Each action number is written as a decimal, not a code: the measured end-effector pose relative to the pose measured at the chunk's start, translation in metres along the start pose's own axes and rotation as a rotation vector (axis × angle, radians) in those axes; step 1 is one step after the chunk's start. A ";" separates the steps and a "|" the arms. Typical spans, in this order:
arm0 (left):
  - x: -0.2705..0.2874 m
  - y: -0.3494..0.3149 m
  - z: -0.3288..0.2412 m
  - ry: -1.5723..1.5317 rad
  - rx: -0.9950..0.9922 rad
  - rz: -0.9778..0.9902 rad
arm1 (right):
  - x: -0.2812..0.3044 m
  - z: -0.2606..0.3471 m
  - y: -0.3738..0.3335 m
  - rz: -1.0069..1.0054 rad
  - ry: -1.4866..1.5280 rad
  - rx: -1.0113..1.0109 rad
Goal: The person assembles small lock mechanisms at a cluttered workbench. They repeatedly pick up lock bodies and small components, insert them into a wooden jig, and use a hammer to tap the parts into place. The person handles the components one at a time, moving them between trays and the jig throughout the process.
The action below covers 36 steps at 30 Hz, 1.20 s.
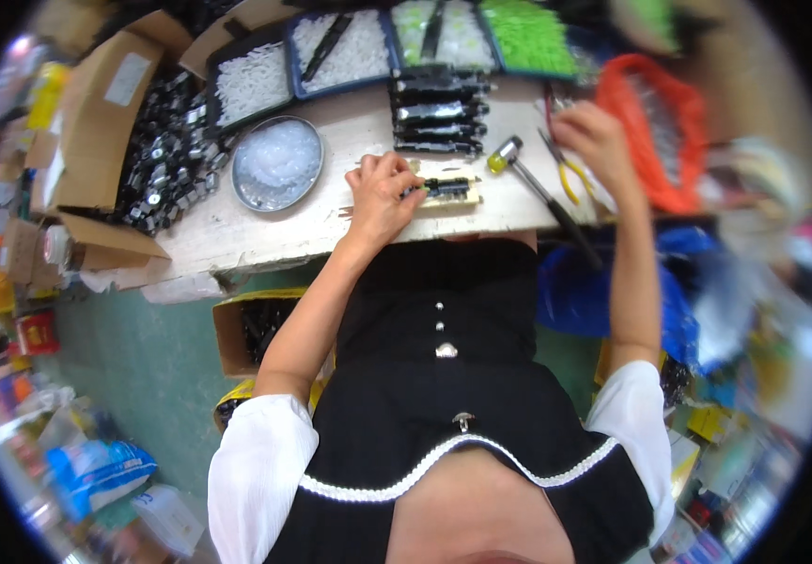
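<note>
My left hand [385,195] is closed over the left end of a slim black part [448,186], which lies in a pale block-like holder [470,195] near the bench's front edge. Its fingertips hide what they pinch there. Out to the right, my right hand [594,139] is raised beside the red bag, fingers curled together; what they hold, if anything, is too blurred to name. Just below it lie pliers with yellow handles [570,179]. Between the hands rests a hammer [547,199] with a yellow-tipped head and dark handle, its end reaching past the bench edge.
Several black parts [439,111] lie in a stack behind the holder. Trays of white pieces [345,52] and green pieces [528,38] line the back. A round metal dish [277,209] sits left, near a cardboard box [96,132] and piled metal-and-black pieces [166,160]. A red bag [613,89] stands right.
</note>
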<state>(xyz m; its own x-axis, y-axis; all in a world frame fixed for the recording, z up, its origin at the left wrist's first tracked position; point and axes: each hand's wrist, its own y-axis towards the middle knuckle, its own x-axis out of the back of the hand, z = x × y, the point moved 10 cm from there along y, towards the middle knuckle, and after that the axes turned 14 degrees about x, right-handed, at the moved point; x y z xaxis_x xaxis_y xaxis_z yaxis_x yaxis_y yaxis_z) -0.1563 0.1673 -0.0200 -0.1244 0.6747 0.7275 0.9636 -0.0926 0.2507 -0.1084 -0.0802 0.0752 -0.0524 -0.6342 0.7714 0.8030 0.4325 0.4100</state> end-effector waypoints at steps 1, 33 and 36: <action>0.000 0.003 -0.005 -0.006 -0.040 0.020 | 0.022 -0.018 -0.009 -0.048 -0.087 -0.017; 0.108 0.179 0.174 0.438 0.287 -0.153 | 0.143 -0.222 -0.118 -0.194 -0.340 -0.476; 0.107 0.185 0.174 0.467 0.270 -0.120 | 0.144 -0.228 -0.124 -0.178 -0.300 -0.533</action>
<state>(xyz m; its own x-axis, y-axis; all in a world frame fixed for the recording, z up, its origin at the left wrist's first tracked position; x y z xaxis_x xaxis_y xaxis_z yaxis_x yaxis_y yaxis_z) 0.0500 0.3500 -0.0070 -0.2698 0.2667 0.9252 0.9549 0.1975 0.2215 -0.0804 -0.3709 0.0242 -0.3140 -0.4261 0.8484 0.9479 -0.0906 0.3054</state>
